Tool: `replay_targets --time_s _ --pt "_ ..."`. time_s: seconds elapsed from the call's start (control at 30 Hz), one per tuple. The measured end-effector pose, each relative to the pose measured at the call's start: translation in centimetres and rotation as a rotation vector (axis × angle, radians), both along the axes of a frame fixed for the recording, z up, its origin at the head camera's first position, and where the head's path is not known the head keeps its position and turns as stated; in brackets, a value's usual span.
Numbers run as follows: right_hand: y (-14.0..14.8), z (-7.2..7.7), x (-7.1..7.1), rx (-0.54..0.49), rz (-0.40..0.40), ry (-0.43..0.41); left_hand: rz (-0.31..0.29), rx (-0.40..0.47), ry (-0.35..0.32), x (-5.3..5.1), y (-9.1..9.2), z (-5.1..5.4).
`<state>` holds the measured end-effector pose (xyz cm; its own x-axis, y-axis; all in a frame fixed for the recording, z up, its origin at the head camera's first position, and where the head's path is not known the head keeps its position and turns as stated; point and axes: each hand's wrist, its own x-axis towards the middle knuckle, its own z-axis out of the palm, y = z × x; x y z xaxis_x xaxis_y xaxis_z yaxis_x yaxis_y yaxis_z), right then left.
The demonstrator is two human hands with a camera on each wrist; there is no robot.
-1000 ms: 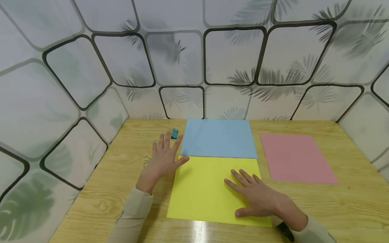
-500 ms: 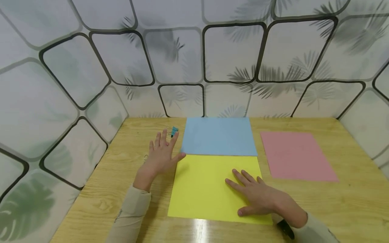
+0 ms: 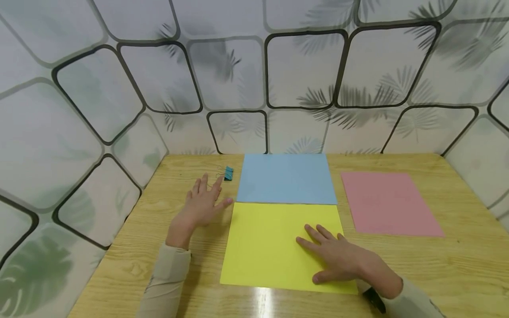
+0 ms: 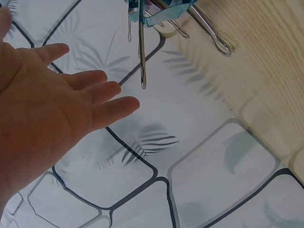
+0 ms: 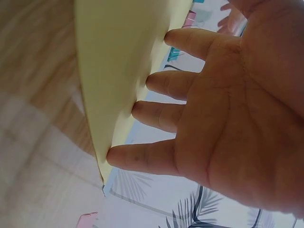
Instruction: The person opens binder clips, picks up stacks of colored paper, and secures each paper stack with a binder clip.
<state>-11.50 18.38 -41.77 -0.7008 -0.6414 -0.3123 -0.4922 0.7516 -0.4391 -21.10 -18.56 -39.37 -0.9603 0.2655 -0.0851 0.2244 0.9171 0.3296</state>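
Note:
My right hand point(image 3: 337, 257) rests with spread, straight fingers on the right part of a yellow sheet of paper point(image 3: 258, 247); in the right wrist view its fingertips point(image 5: 115, 155) touch the sheet. Just left of that sheet, my left hand point(image 3: 195, 210) is held with fingers spread and nothing in its grasp. Beyond its fingers lies a teal binder clip point(image 3: 228, 173). Silver wire handles point(image 4: 209, 31) of clips show close by in the left wrist view. Other clips are partly hidden behind the left hand; a pink clip point(image 5: 189, 20) appears in the right wrist view.
A light blue sheet point(image 3: 286, 179) lies behind the yellow one, against its far edge. To the right is a pink sheet point(image 3: 391, 203). All rest on a wooden table point(image 3: 469, 274), backed by a patterned wall point(image 3: 304, 73).
My left hand has moved left and slightly toward me, off the yellow sheet's upper left corner, uncovering more of the teal binder clip. The right hand stays nearly in place on the yellow sheet.

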Motion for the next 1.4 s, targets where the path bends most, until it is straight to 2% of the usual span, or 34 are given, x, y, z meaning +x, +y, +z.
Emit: replay_targets --time_s 0.27,0.47,0.73,1.03,1.4 --pt "0.1 -0.2 0.1 0.004 -0.002 -0.004 -0.013 -0.018 -0.08 -0.1 -1.3 0.4" --pt "0.1 -0.2 0.1 0.006 -0.005 -0.007 0.012 -0.024 -0.122 0.0 -1.9 0.5" --pt "0.1 -0.2 0.2 -0.001 -0.009 -0.008 0.043 -0.075 -0.165 0.4 -2.2 1.1" --pt "0.2 -0.3 0.1 -0.007 -0.002 -0.011 0.082 -0.101 -0.18 0.3 -2.7 0.7" --pt "0.2 -0.3 0.0 0.001 -0.003 0.006 0.044 -0.135 -0.212 -0.3 -2.7 0.1"
